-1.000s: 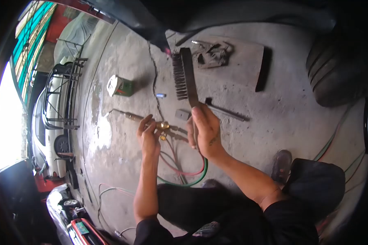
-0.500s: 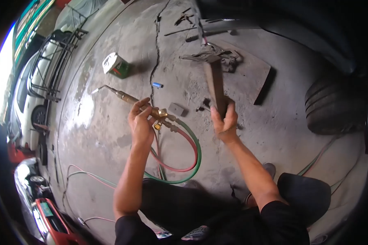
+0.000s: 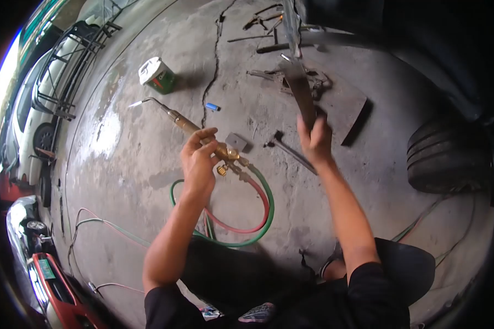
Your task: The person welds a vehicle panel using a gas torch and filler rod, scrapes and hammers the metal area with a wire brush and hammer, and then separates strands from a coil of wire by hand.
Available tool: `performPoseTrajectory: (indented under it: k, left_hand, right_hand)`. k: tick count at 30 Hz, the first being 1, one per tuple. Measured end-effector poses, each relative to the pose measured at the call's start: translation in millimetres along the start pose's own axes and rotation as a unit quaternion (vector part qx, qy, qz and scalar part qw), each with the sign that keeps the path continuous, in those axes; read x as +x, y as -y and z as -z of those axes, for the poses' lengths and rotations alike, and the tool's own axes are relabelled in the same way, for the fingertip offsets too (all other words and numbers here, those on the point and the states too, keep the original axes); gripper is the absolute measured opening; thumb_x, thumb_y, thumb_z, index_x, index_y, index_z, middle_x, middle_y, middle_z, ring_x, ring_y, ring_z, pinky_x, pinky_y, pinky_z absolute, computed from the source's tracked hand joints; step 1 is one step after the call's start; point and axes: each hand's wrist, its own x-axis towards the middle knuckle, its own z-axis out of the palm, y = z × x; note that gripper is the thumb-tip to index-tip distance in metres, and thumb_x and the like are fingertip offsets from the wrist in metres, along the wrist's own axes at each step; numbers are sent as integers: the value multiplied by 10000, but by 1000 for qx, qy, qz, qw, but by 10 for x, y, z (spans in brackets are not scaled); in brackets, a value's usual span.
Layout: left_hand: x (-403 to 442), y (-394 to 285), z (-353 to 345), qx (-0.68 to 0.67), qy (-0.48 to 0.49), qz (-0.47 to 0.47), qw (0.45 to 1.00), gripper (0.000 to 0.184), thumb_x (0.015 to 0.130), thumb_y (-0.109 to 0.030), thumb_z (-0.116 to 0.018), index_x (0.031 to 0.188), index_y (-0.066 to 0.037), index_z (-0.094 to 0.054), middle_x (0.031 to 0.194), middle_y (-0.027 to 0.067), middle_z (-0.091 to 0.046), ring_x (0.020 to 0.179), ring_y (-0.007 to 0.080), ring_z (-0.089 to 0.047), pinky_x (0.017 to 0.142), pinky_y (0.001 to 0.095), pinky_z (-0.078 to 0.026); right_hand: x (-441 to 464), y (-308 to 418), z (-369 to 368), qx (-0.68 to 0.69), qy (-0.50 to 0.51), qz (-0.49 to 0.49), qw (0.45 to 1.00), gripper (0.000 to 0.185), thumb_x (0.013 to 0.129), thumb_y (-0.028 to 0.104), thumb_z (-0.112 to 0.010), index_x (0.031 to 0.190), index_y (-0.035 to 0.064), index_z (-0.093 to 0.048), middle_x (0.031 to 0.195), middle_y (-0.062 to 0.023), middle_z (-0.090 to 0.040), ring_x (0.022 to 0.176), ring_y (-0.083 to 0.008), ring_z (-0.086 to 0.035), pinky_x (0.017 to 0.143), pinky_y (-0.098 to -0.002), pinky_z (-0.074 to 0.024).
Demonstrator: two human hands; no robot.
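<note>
My left hand (image 3: 197, 164) is closed round the brass body of a gas torch (image 3: 183, 123). The torch points up and left, with a pale glow at its bent tip. A green hose (image 3: 270, 211) and a red hose (image 3: 260, 192) loop from its valve end. My right hand (image 3: 317, 140) grips the lower end of a long, flat, brownish bar (image 3: 298, 88), blurred by motion; its material I cannot make out. Beyond the bar, dark metal parts (image 3: 318, 82) lie on a flat plate (image 3: 346, 107). A hammer (image 3: 293, 152) rests on the floor left of my right hand.
A green and white bucket (image 3: 158, 77) stands ahead on the left. A blue lighter-like object (image 3: 212, 107) and a grey block (image 3: 239, 141) lie on the cracked concrete. At right is a tire (image 3: 444, 153); more hoses (image 3: 422, 222) trail behind it. Tools (image 3: 263, 22) lie farther off.
The view has shifted slightly. My right hand has moved up and right with the bar, and more of the hammer shows. My left hand has moved a little right with the torch.
</note>
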Motion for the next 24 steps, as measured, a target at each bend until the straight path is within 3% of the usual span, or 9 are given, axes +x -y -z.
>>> performPoseTrajectory:
  k: [6,8,11,14,15,18,20,22,24]
  left_hand:
    - [30,-47,-128,-26,2,10,1000,310,879,61,-533,1187,59,-568,937,53,-548,860,198,-642,787,348,-579]
    - [1,37,-71,-13,13,6,1000,276,919,61,-503,1193,61,-542,954,94,-565,880,247,-657,830,421,-606]
    - [-129,-101,-107,-10,1,-2,1000,272,924,57,-500,1193,59,-542,948,101,-572,891,247,-655,829,420,-605]
    - [-205,-128,-75,3,-15,2,1000,218,913,66,-509,1123,32,-559,971,106,-579,893,235,-651,758,362,-575]
    - [-216,-181,-122,7,-15,-2,1000,205,905,71,-516,1099,24,-564,975,104,-578,890,230,-650,731,341,-563]
    - [-137,-140,-101,14,-23,-2,1000,181,918,79,-509,1068,-22,-528,1058,132,-576,894,236,-652,705,336,-551]
    - [-117,-59,2,-7,-21,-3,1000,184,927,74,-514,1071,-40,-498,1118,132,-561,904,240,-652,716,342,-553]
    - [-134,-67,1,14,-31,-10,999,173,930,64,-531,1059,-50,-512,1107,147,-578,885,259,-662,737,374,-573]
    - [-106,-79,-45,32,-26,-4,999,177,931,58,-533,1065,-56,-513,1123,151,-576,892,261,-661,755,386,-575]
  right_hand:
    - [260,-484,19,-111,-22,78,991,270,953,157,-634,1132,-24,-543,941,-241,-664,804,-439,-663,652,-459,-540]
    - [75,-456,76,-93,-11,70,993,262,960,162,-623,1128,-22,-543,938,-238,-665,808,-445,-659,658,-463,-539]
    - [52,-204,8,-27,-21,31,999,244,965,192,-617,1100,-5,-564,907,-232,-664,807,-444,-655,665,-468,-535]
    - [302,28,-23,-26,3,-46,999,233,955,221,-636,1070,23,-591,872,-220,-657,786,-436,-650,662,-461,-533]
    - [141,-347,-190,-77,-12,4,997,268,951,236,-646,1109,27,-589,893,-205,-656,799,-438,-645,674,-465,-536]
    - [-621,-635,-160,-54,31,-132,989,436,975,264,-625,1330,43,-500,982,-178,-676,831,-352,-689,714,-418,-552]
    - [-769,-543,-156,13,-33,-202,979,482,988,284,-605,1384,54,-455,964,-163,-678,823,-309,-695,715,-396,-548]
    - [-560,-253,-65,119,-70,-255,957,538,1012,328,-558,1452,72,-385,929,-123,-668,774,-236,-669,665,-367,-522]
    - [-109,77,268,216,-23,-272,937,513,1018,329,-541,1436,61,-414,855,-105,-656,720,-198,-639,621,-360,-498]
